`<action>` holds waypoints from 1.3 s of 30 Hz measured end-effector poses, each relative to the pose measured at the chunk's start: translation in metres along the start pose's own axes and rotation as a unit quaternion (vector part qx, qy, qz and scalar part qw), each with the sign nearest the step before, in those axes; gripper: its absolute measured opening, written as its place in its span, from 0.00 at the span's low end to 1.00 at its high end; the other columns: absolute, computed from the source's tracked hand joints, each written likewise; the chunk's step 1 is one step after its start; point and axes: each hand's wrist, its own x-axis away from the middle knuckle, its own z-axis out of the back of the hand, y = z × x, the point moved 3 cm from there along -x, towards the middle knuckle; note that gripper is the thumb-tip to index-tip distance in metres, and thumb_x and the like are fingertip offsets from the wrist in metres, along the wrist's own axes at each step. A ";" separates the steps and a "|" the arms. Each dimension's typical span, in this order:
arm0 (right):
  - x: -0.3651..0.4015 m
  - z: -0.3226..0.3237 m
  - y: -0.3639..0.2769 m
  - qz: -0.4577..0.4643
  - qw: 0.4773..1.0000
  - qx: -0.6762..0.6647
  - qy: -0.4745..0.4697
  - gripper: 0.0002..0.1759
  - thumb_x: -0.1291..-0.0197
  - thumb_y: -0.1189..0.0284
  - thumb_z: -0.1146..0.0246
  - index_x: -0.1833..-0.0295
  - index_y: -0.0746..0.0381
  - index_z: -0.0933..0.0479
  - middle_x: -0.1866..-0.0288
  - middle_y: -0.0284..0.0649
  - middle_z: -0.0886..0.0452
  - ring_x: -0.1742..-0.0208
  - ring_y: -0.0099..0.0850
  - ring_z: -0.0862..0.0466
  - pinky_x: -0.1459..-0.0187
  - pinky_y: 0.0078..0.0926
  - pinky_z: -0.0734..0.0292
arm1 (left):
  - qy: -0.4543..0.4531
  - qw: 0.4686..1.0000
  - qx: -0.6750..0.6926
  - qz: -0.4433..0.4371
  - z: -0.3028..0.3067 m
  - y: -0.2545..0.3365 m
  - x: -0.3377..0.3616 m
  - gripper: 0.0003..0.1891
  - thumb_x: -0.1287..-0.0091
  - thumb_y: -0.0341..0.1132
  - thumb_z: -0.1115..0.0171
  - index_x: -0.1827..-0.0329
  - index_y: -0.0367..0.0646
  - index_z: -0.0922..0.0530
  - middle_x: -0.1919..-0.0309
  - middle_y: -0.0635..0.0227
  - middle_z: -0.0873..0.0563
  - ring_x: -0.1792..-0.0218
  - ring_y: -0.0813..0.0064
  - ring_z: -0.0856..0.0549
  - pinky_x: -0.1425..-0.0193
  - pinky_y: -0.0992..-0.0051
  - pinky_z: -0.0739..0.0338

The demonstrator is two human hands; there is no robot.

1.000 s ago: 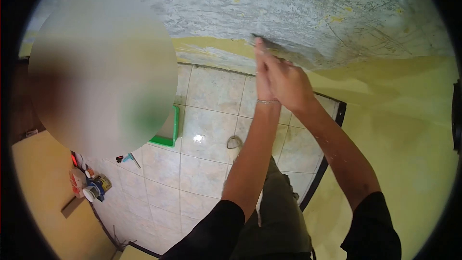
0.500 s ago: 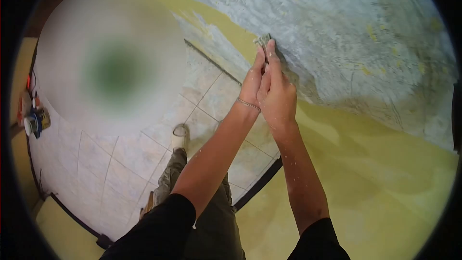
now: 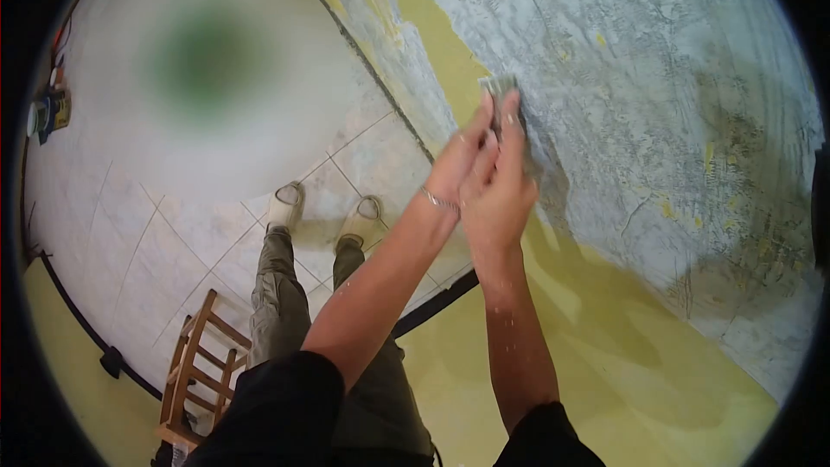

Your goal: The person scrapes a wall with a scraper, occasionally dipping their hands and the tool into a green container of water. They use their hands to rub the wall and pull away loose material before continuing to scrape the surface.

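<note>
Both of my hands are together at the wall, closed around a scraper whose broad, whitish edge lies against the surface. My left hand, with a chain bracelet at the wrist, grips from the left side. Pressed close beside it, my right hand has its fingers stretched up along the tool. The handle is hidden by the fingers. Around the scraper is a rough, grey-white wall patch, bordered on the left by a strip of yellow paint. Pale specks dot my forearms.
A wooden stool stands at lower left. My shoes are on the pale tiled floor. A can sits at the far left. Smooth yellow wall runs below the grey patch. A blurred round area covers the upper left.
The view has turned, bringing the stool and both shoes into sight. The scraper sits slightly lower and further right in view, more upright, still gripped by both hands.
</note>
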 end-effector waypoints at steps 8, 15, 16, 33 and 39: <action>-0.001 -0.006 -0.009 -0.015 0.999 -0.035 -0.007 0.31 0.30 0.79 0.45 0.22 0.60 0.36 0.38 0.56 0.18 0.52 0.55 0.13 0.54 0.44 0.15 | 0.041 0.999 -0.034 -0.007 -0.002 0.008 0.002 0.16 0.23 0.57 0.43 0.53 0.58 0.18 0.75 0.80 0.20 0.78 0.81 0.23 0.73 0.75 0.24; -0.005 -0.003 -0.012 -0.060 0.997 -0.048 -0.029 0.30 0.31 0.81 0.47 0.23 0.63 0.35 0.34 0.57 0.21 0.43 0.54 0.15 0.48 0.42 0.16 | -0.043 0.998 0.019 0.042 -0.020 0.007 0.013 0.16 0.22 0.55 0.44 0.50 0.56 0.17 0.74 0.81 0.19 0.76 0.87 0.24 0.74 0.78 0.27; -0.002 -0.003 -0.009 -0.059 0.997 -0.046 -0.031 0.30 0.31 0.81 0.47 0.23 0.63 0.35 0.34 0.57 0.21 0.43 0.54 0.15 0.48 0.42 0.16 | -0.109 0.990 0.039 0.080 -0.026 0.012 0.017 0.15 0.22 0.55 0.43 0.51 0.56 0.17 0.73 0.82 0.19 0.76 0.87 0.24 0.74 0.78 0.28; -0.008 0.004 -0.015 -0.048 0.998 -0.033 -0.016 0.29 0.31 0.83 0.46 0.24 0.63 0.33 0.47 0.56 0.18 0.54 0.42 0.15 0.56 0.32 0.18 | 0.045 0.998 -0.041 -0.021 -0.016 0.010 0.002 0.18 0.21 0.55 0.46 0.49 0.52 0.18 0.76 0.82 0.22 0.77 0.88 0.27 0.74 0.80 0.30; -0.016 -0.001 -0.024 -0.021 0.999 -0.029 0.010 0.28 0.30 0.81 0.45 0.24 0.62 0.32 0.51 0.55 0.17 0.55 0.41 0.13 0.58 0.33 0.18 | 0.006 0.999 -0.044 -0.023 -0.019 0.019 -0.002 0.17 0.20 0.55 0.46 0.48 0.53 0.18 0.72 0.84 0.21 0.73 0.88 0.26 0.72 0.81 0.30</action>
